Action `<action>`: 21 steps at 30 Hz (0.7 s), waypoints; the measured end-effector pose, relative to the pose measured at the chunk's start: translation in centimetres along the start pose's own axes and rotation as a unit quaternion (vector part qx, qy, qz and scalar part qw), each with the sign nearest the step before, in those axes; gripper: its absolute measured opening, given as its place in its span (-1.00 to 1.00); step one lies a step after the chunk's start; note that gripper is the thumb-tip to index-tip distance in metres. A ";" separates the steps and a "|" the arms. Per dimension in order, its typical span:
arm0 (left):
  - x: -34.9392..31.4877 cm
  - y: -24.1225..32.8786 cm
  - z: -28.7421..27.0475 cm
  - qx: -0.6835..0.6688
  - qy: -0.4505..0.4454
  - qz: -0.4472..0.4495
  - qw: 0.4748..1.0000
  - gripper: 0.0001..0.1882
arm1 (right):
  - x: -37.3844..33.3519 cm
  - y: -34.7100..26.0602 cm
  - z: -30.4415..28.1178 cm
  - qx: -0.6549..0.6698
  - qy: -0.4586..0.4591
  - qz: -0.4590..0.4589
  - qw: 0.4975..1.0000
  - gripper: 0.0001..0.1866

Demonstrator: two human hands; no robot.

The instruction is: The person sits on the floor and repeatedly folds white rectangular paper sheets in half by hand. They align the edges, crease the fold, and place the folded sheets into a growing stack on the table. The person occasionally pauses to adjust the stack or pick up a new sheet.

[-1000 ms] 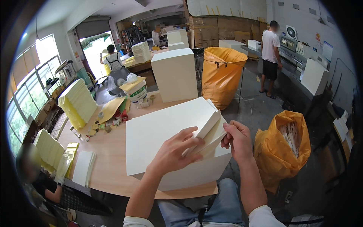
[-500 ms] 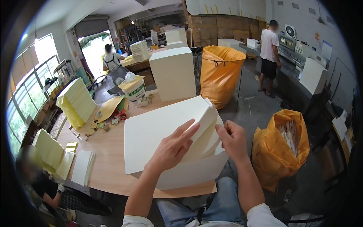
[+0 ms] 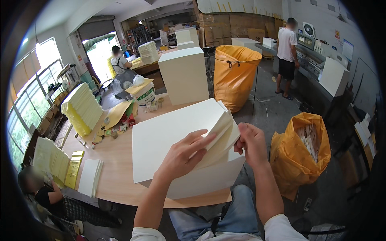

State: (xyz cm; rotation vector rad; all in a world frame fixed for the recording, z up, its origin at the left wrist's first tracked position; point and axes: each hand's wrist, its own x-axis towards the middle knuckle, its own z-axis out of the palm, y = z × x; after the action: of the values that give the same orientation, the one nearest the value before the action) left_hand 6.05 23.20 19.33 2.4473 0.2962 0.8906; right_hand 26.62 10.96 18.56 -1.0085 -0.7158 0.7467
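Observation:
A tall stack of white paper sheets [image 3: 173,140] stands at the table edge in front of me. Its right-hand side is lifted and fanned, so the upper sheets bend back over the stack. My left hand [image 3: 183,154] lies across that bent part with its fingers stretched and apart. At the right corner my right hand [image 3: 252,144] pinches the edges of some sheets [image 3: 229,138] between thumb and curled fingers. How many sheets it grips is hidden.
Another tall white paper stack [image 3: 183,78] stands behind mine. Orange bags [image 3: 235,80] sit to the right, the nearer one [image 3: 295,160] filled with paper strips. Yellowish stacks [image 3: 82,108], a bucket [image 3: 142,94] and tape rolls [image 3: 131,120] occupy the left. Several people work nearby.
My right hand has shifted slightly right and the fanned sheets have spread. My left hand stays about where it was. At the lower left, a seated person has raised an arm.

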 end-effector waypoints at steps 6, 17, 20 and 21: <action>0.2 0.6 -0.4 0.057 -0.040 0.026 0.997 -0.45 | 0.3 -0.3 0.4 0.030 -0.006 0.015 0.999 -0.61; 0.2 0.6 -0.5 -0.011 -0.032 -0.008 0.999 -0.40 | -0.9 1.6 -1.6 -0.228 0.089 -0.180 0.953 -0.72; 0.1 0.5 -0.4 -0.015 -0.028 -0.002 0.999 -0.39 | -2.7 1.9 -1.5 -0.459 0.024 -0.344 0.819 -0.83; 0.0 0.3 -0.4 -0.012 -0.029 0.008 0.999 -0.40 | -3.1 1.4 -0.8 -0.496 -0.048 -0.357 0.790 -0.82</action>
State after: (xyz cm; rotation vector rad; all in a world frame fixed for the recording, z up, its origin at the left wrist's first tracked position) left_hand 5.85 23.15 19.74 2.4511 0.2442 0.8236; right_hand 25.27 8.54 16.44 -1.4782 -1.5403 -0.3380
